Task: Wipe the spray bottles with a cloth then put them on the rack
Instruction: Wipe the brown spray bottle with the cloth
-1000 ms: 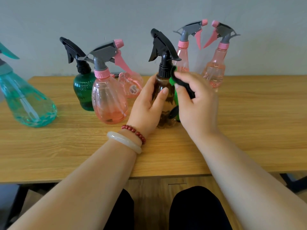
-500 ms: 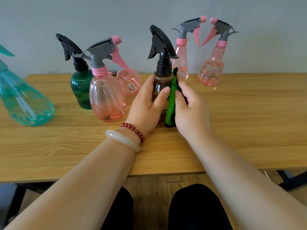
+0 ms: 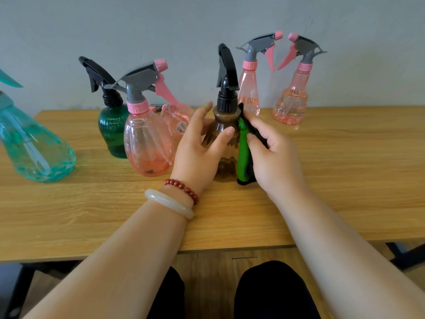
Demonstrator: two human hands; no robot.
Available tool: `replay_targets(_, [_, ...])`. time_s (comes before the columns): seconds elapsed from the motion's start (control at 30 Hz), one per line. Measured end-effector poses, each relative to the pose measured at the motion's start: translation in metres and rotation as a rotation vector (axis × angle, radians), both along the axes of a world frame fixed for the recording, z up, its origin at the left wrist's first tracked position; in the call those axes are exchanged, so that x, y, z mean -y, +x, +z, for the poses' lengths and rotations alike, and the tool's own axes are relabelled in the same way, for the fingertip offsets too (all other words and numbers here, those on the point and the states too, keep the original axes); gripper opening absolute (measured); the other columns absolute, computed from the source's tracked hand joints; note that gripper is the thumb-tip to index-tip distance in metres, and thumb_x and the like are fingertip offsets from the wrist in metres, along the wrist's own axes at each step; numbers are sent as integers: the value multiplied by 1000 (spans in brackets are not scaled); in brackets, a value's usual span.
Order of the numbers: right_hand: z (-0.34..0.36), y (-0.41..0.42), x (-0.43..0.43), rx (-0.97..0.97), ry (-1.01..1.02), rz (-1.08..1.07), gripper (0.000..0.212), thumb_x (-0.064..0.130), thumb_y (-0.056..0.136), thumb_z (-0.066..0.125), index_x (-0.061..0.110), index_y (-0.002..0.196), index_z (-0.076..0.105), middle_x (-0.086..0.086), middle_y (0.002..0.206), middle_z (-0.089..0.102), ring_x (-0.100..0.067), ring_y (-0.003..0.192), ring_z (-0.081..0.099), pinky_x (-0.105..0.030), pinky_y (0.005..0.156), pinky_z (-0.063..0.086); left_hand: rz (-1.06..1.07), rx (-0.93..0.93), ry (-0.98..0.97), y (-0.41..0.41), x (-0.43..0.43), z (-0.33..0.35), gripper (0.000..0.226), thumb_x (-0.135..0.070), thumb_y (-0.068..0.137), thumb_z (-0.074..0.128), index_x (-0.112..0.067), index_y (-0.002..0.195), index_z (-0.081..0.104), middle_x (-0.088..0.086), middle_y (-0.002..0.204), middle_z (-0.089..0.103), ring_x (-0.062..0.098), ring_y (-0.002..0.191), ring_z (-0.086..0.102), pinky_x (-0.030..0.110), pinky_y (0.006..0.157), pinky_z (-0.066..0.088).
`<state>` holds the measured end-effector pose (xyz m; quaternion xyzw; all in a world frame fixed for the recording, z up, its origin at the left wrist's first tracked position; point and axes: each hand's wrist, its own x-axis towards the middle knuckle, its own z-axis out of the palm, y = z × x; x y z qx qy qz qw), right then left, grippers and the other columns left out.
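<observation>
Seven spray bottles [image 3: 34, 148] [image 3: 112, 132] [image 3: 147, 146] [image 3: 177, 120] [image 3: 223, 122] [image 3: 249, 93] [image 3: 291, 107] — four pink, one each teal, green, brown — one cloth [image 3: 243, 155].

Wooden table [image 3: 333, 180], one. Stood upon it:
- Brown spray bottle [image 3: 226, 166], upright.
- Large pink bottle [image 3: 147, 146], placed just left of the brown one.
- Dark green bottle [image 3: 112, 132] and teal bottle [image 3: 34, 155], set further left.
- Slim pink bottle [image 3: 249, 93] and waisted pink bottle [image 3: 291, 102], set behind, to the right.
</observation>
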<state>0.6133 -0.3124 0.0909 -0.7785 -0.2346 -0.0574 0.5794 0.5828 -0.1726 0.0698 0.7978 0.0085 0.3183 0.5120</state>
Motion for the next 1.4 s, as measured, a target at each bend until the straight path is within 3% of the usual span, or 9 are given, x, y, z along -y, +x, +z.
replay_targets(0.3, [-3, -2, -9, 381, 54, -39, 44, -1, 98, 50, 10, 141, 50, 9, 141, 47, -3, 136, 41, -12, 110, 32, -40, -13, 81, 0, 5, 0, 46, -45, 95, 55, -17, 132, 50, -5, 119, 61, 10, 111, 58, 32, 98, 49])
replay_targets(0.53, [1, 6, -4, 331, 59, -20, 43, -1, 98, 49, 12, 139, 52, 12, 138, 49, 8, 130, 40, -6, 106, 30, -73, -54, 83, -1, 3, 3, 34, -30, 99, 57, -31, 131, 47, -14, 119, 61, -9, 101, 58, 6, 84, 44])
replay_targets(0.8, [18, 17, -3, 253, 30, 44, 43, 2, 100, 47, 18, 138, 54, 23, 129, 51, 19, 120, 41, -3, 102, 31, -91, -47, 70, -1, 4, 3, 33, -25, 100, 56, -27, 132, 51, -18, 106, 63, -9, 95, 59, 7, 83, 45])
replay_targets(0.9, [24, 18, 0, 286, 59, 51, 42, 1, 98, 47, 18, 135, 58, 20, 129, 57, 10, 124, 48, -14, 107, 38, -106, -41, 67, -1, 4, 4, 33, -24, 100, 55, -28, 133, 49, -20, 112, 62, -11, 104, 58, 6, 87, 43])
replay_targets(1.0, [16, 18, 0, 321, 18, 50, 42, 0, 98, 47, 16, 136, 55, 26, 126, 51, 23, 118, 43, -4, 102, 33, -123, -51, 36, -2, 5, 3, 31, -23, 101, 54, -32, 130, 48, -18, 114, 63, -10, 106, 58, 7, 89, 44])
replay_targets(1.1, [9, 19, 4, 340, -39, 46, 43, 0, 98, 47, 19, 136, 54, 33, 119, 46, 31, 110, 39, 2, 97, 29, -72, -50, 86, 0, 5, 0, 41, -43, 94, 55, -31, 132, 49, -13, 124, 55, -6, 116, 49, 9, 99, 36])
replay_targets(1.2, [19, 21, 6, 327, -30, 54, 43, 1, 98, 46, 20, 136, 56, 28, 124, 51, 18, 120, 45, -7, 104, 34, -4, -47, 155, 1, 4, -1, 61, -59, 82, 59, -26, 132, 51, -10, 125, 52, -1, 118, 46, 11, 101, 35])
replay_targets(1.3, [26, 19, 3, 306, 74, 58, 43, 2, 98, 47, 20, 136, 56, 20, 128, 56, 5, 127, 49, -19, 110, 38, -1, -6, 77, -1, 5, 1, 52, -37, 83, 75, -27, 126, 49, -19, 119, 57, -9, 115, 50, 9, 99, 38])
replay_targets(1.4, [18, 16, 1, 274, 44, 57, 43, 0, 98, 50, 22, 134, 56, 25, 123, 54, 20, 117, 47, -6, 102, 36, -21, 21, 22, -5, 3, 2, 44, -23, 86, 76, -32, 119, 49, -23, 112, 57, -10, 109, 55, 8, 95, 41])
